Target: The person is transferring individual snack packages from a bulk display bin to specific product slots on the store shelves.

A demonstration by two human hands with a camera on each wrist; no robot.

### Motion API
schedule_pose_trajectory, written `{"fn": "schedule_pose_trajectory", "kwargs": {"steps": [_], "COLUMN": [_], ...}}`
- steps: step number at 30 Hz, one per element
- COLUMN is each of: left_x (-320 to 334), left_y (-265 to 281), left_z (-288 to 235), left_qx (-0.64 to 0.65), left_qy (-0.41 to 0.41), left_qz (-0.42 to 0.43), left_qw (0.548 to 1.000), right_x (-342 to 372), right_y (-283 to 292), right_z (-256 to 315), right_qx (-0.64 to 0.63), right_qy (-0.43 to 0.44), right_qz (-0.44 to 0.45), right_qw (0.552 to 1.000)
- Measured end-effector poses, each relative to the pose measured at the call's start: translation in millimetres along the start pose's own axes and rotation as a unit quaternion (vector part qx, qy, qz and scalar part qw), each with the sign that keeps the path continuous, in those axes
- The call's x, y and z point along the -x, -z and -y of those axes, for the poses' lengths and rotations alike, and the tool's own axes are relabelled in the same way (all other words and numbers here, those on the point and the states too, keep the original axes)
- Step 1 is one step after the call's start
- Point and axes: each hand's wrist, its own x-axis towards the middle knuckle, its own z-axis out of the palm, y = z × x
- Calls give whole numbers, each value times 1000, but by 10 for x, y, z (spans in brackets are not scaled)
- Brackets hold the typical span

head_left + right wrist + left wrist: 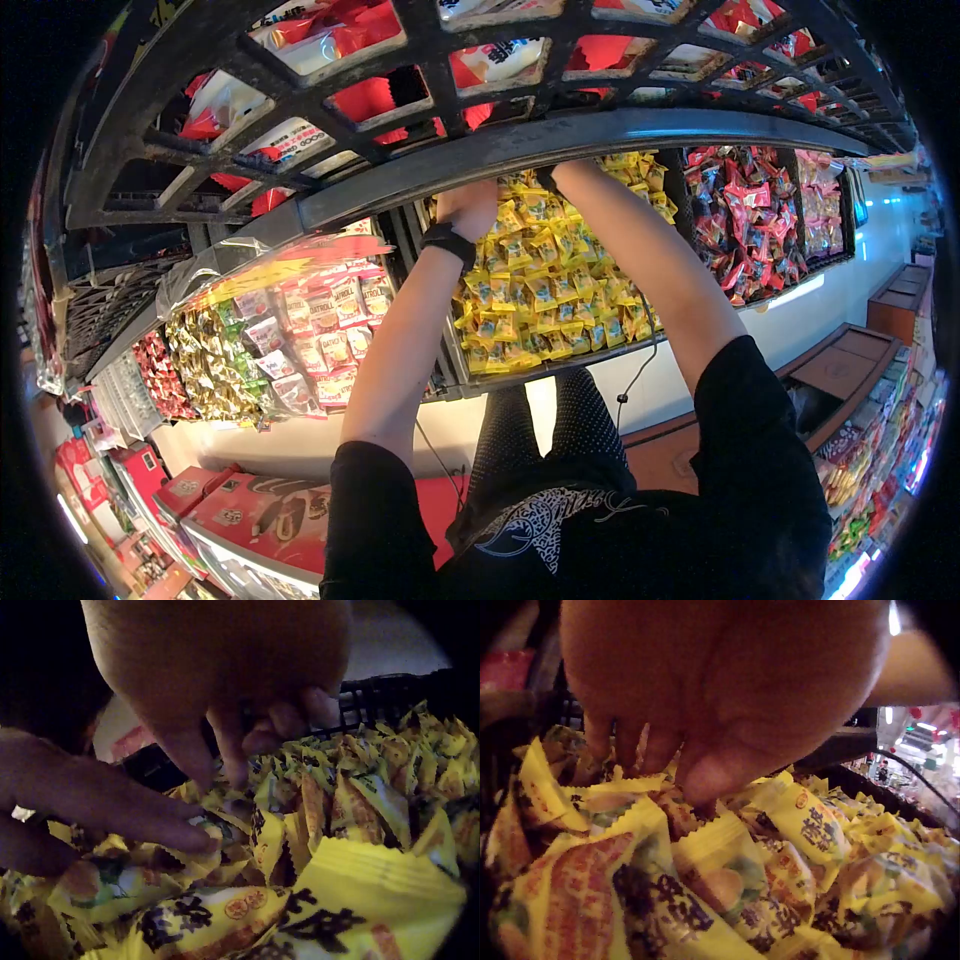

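Observation:
Yellow candy packets fill a black bin in the head view. My left hand reaches to the bin's far end; in the left wrist view the left hand is palm down, its fingers touching packets. Of my right arm, the head view shows the forearm to the wrist; the hand is hidden behind the upper basket's rim. In the right wrist view the right hand points two fingers down among packets, the others curled; whether it pinches one is hidden. Left-hand fingers lie beside it, on a packet.
A black slatted basket of red and white packets hangs over the far end. Bins of red and pink sweets stand to the right, white and red packets to the left. A dark cable hangs over the near edge.

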Motion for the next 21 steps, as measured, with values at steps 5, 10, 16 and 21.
{"fn": "schedule_pose_trajectory", "kwargs": {"steps": [5,10,16,21], "left_x": [42,-74,-119,-186], "left_y": [42,-542,-553,-532], "left_z": [87,760,879,927], "left_qx": [85,283,385,498], "left_qy": [70,135,119,59], "left_qz": [-62,-217,-234,-262], "left_qw": [992,924,885,825], "right_x": [-85,-105,-83,-108], "right_y": [-149,-237,-306,-368], "right_z": [-11,-28,24,34], "right_qx": [21,30,37,52], "right_qy": [3,1,2,7], "right_qz": [9,12,20,16], "right_qw": [1000,999,999,998]}}
